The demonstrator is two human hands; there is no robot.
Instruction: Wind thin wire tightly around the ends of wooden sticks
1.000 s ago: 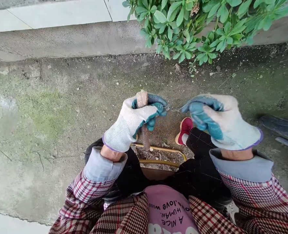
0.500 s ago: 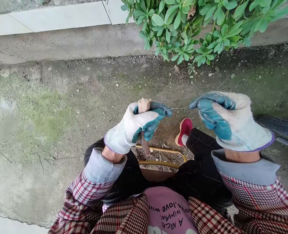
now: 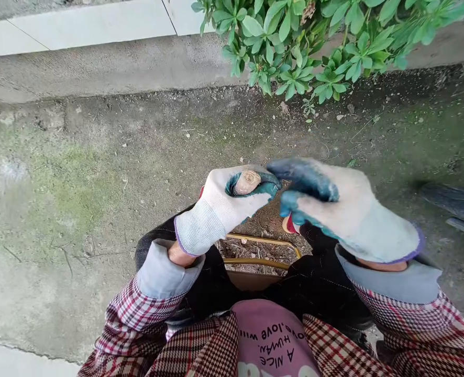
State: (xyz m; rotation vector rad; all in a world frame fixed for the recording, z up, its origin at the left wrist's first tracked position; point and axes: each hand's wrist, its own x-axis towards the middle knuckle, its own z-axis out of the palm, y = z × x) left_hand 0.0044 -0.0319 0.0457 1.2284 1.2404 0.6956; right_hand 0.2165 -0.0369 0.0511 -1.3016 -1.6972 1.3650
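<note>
Wooden stick sits in my left hand, cut end facing up at my camera, gloved fingers wrapped round it; just beside, slightly blurred, I've got my right hand, forefinger and thumb apart.

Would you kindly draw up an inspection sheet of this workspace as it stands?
Surface: rough ground with green patches
Job's things: brown stick, its round end facing the camera
Clutter: twigs on the ground; a dark, unidentified object near the right edge
Left hand: gloved, curled around the stick
Right hand: gloved, close to the left fingertips; contact and grip unclear
Cables: nothing seen
Surroundings: leafy plant in front of a wall; yellow frame between the person's legs
</note>
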